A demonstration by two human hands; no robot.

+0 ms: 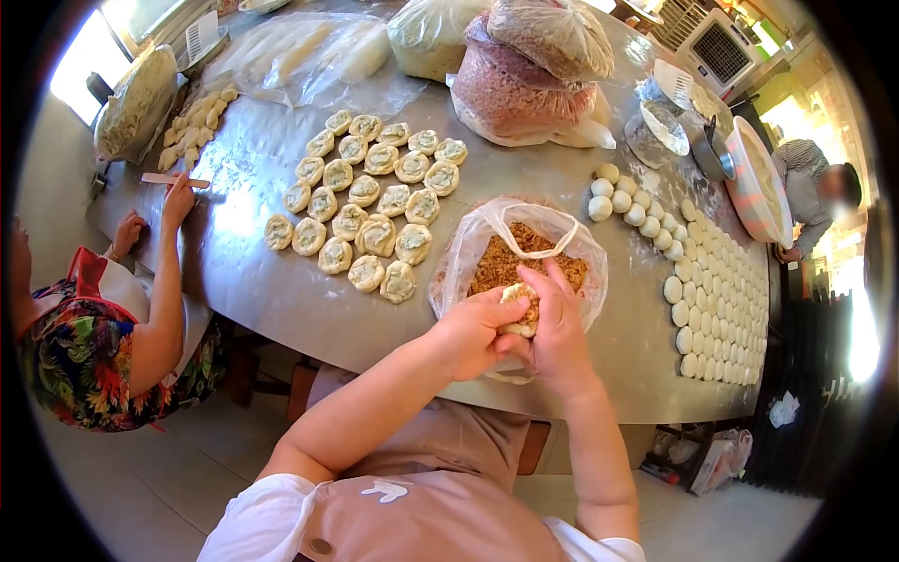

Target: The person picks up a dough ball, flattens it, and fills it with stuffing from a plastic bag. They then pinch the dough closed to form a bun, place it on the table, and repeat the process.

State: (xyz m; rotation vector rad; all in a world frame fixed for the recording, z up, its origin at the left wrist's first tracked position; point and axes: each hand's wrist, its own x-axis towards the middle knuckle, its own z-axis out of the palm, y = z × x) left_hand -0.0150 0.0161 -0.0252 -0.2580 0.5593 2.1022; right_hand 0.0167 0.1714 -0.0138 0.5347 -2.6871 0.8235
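Between my two hands, above a plastic bag of brown crumbly filling, is a piece of dough with some of that filling on it. My left hand pinches the dough from the left, thumb on top. On the other side my right hand curls its fingers round the dough, partly hiding it. Left of the bag, flattened dough pieces with pale green filling lie in rows. To the right are round white dough balls and many flatter dough rounds.
A person at the left holds a small wooden stick. Large filling bags stand at the back. Bowls and a large white basin sit at the right, near another person.
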